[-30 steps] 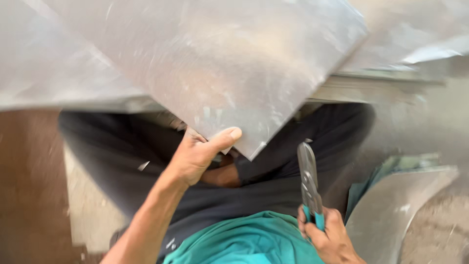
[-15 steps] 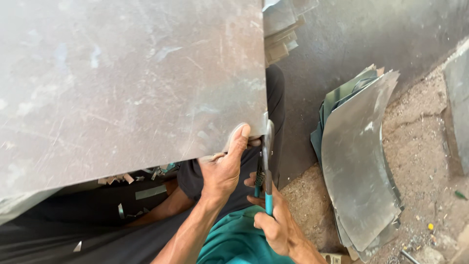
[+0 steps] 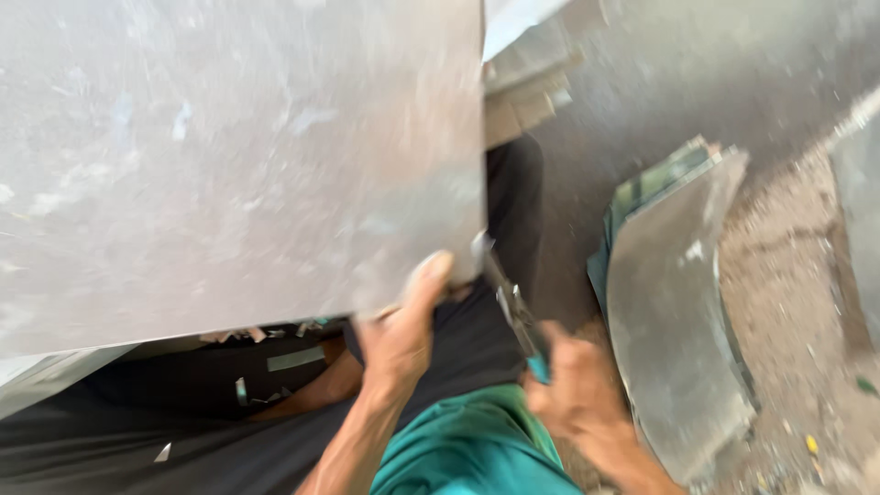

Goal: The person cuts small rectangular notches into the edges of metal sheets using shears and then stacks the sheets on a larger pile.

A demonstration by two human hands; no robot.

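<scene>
A large grey metal sheet (image 3: 229,156) fills the upper left of the head view. My left hand (image 3: 403,335) grips its lower right corner, thumb on top of the sheet. My right hand (image 3: 573,385), blurred, holds metal shears (image 3: 513,307) with a teal handle. The blades touch the sheet's corner just right of my thumb. My black trousers and teal shirt lie below the sheet.
A stack of curved cut metal pieces (image 3: 678,321) leans on the ground at the right. Small metal offcuts (image 3: 266,362) lie on my lap. Gritty ground (image 3: 797,302) spreads to the right, and more sheet edges (image 3: 527,82) show at the top.
The view has closed in and blurred. The shears have tilted, blades now leaning toward the sheet's corner, and my right hand has shifted right and lower. My left hand keeps its grip.
</scene>
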